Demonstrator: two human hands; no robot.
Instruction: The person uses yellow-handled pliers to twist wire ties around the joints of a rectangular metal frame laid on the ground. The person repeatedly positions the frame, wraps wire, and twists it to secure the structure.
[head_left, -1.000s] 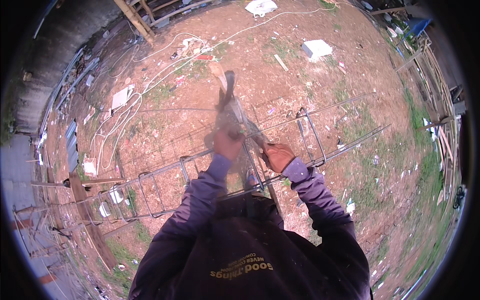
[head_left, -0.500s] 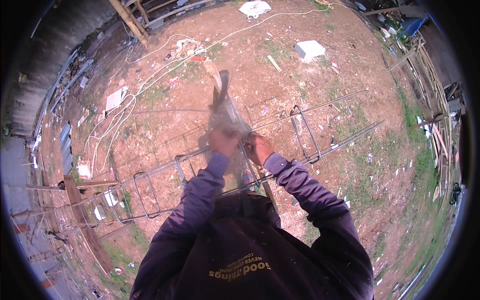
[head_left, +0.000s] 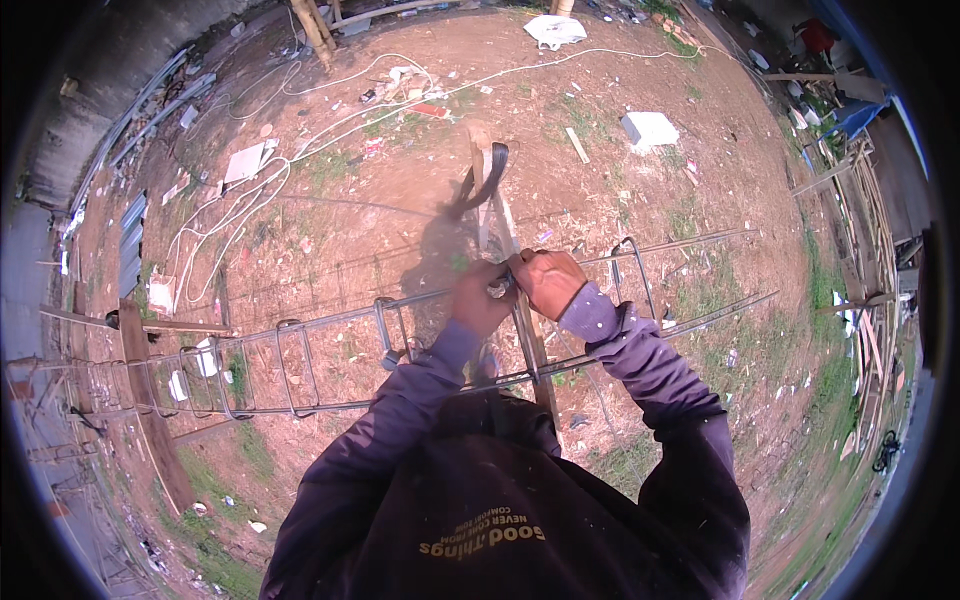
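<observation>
Head view shows our left hand (head_left: 480,298) and right hand (head_left: 548,281) pressed together, fingers curled around a joint on the long grey steel rebar cage (head_left: 330,322), seemingly to steady it where a stirrup meets the top bar. It lies raised above the reddish dirt ground (head_left: 380,220), its long axis running from lower left to right. A narrow wooden plank (head_left: 497,215) crosses beneath, pointing away from us.

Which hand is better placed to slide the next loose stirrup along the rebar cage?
Probably the left hand: the loose stirrup sits just to its side on the rebar cage; the right hand is farther away.
</observation>
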